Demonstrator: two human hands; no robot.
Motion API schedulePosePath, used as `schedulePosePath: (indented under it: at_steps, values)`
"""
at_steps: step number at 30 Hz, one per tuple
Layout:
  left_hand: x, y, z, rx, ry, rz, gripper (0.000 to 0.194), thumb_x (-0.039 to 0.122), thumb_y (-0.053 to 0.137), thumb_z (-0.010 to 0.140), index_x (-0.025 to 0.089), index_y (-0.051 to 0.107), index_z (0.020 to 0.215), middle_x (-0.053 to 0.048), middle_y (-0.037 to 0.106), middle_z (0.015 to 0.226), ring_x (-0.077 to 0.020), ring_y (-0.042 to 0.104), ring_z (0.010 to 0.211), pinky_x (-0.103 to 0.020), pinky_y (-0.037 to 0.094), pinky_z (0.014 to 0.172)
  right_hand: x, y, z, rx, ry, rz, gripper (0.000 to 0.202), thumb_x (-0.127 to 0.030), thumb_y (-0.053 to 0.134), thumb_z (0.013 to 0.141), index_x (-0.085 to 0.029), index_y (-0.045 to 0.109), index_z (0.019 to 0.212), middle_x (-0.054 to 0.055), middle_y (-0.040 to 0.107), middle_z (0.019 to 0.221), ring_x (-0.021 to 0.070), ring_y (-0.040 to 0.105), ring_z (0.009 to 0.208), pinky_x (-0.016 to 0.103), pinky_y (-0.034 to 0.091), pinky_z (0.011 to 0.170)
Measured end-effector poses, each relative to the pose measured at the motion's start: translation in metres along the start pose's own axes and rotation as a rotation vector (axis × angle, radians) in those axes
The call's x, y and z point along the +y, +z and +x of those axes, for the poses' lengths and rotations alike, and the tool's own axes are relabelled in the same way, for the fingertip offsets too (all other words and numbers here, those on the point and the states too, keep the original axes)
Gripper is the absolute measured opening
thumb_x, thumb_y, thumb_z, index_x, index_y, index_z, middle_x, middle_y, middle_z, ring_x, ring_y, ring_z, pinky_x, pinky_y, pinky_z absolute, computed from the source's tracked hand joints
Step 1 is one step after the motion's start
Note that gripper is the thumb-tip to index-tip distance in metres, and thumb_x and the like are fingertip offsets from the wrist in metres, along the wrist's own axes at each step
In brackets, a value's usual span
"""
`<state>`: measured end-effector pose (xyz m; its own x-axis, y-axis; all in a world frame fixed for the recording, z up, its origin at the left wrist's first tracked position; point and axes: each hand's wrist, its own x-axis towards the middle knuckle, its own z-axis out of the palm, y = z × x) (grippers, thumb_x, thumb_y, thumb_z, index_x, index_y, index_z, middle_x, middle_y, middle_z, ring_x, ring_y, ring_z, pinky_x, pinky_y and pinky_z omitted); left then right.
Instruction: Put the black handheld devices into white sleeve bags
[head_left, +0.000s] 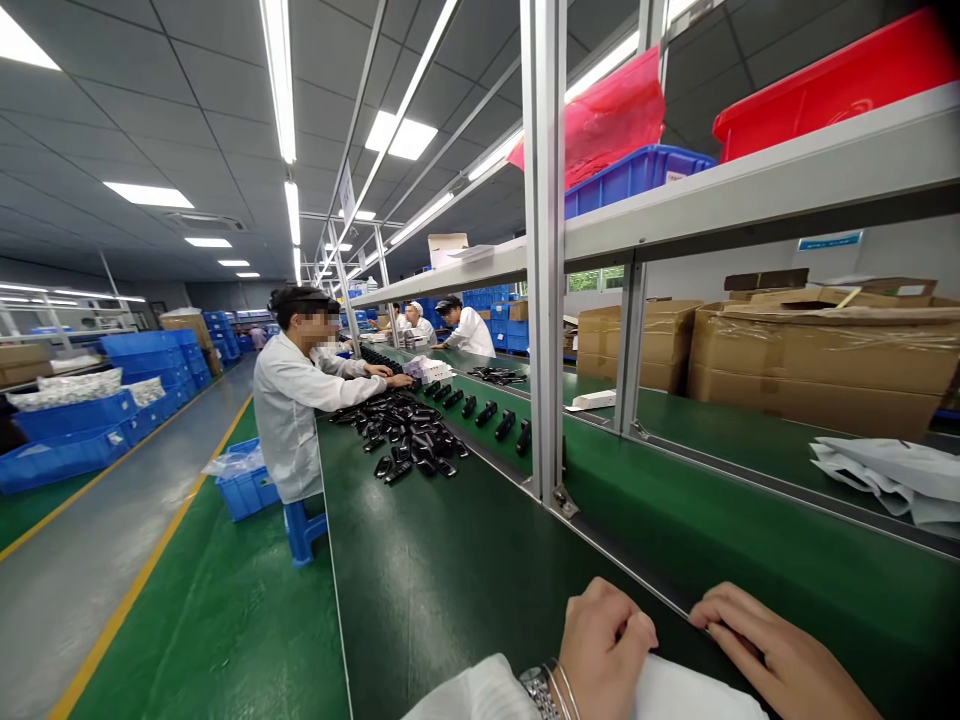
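Observation:
My left hand (606, 645), with a metal watch (538, 690) and thin bangles at the wrist, is curled into a loose fist above the dark green worktop (420, 600). Its inner fingers are hidden, so I cannot tell whether it holds anything. To its right, my right hand (780, 655) is at the metal edge strip beside the green conveyor belt (720, 520). Its fingers are slightly bent and apart from the thumb, with nothing visible in them. A smooth white thing (694, 692) lies between the hands, cut off by the frame; its kind is unclear.
Farther along the worktop lies a heap of black devices (420, 440); several more stand in a row (486, 413) on the belt. A co-worker (292, 390) reaches over the heap. A metal post (546, 250) supports a shelf (750, 215) with bins. White bags (892, 475) lie right.

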<state>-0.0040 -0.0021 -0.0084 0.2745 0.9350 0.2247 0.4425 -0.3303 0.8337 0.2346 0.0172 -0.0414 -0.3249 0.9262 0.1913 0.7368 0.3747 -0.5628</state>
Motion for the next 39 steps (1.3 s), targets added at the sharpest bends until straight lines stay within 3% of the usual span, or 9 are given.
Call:
schedulePosePath:
  at_steps: [16,31,39]
  values:
    - [0.001,-0.001,0.000,-0.008,0.010,0.004,0.029,0.027,0.044,0.093,0.022,0.067,0.076,0.003,0.061,0.086,-0.0134,0.057,0.090,-0.028,0.035,0.086,0.001,0.000,0.000,-0.062,0.042,0.015,0.030,-0.048,0.032,0.099,-0.033,0.058,0.099,0.000,0.058,0.111,0.0170,0.064,0.096,0.020,0.050,0.078]
    - [0.002,-0.003,0.001,-0.023,0.032,0.030,0.030,0.030,0.044,0.095,0.021,0.066,0.077,0.002,0.061,0.087,-0.0135,0.057,0.089,-0.029,0.036,0.085,-0.002,0.001,0.001,-0.008,0.014,-0.016,0.026,-0.041,0.034,0.098,-0.032,0.059,0.096,-0.001,0.060,0.106,0.0168,0.064,0.090,0.023,0.050,0.075]
    - [0.010,-0.005,0.001,-0.049,0.020,0.040,0.030,0.030,0.042,0.096,0.021,0.065,0.078,0.001,0.060,0.088,-0.0143,0.057,0.090,-0.029,0.036,0.085,-0.018,-0.006,0.000,0.052,-0.004,-0.063,0.025,-0.036,0.035,0.098,-0.031,0.059,0.093,-0.001,0.062,0.101,0.0157,0.064,0.079,0.024,0.048,0.070]
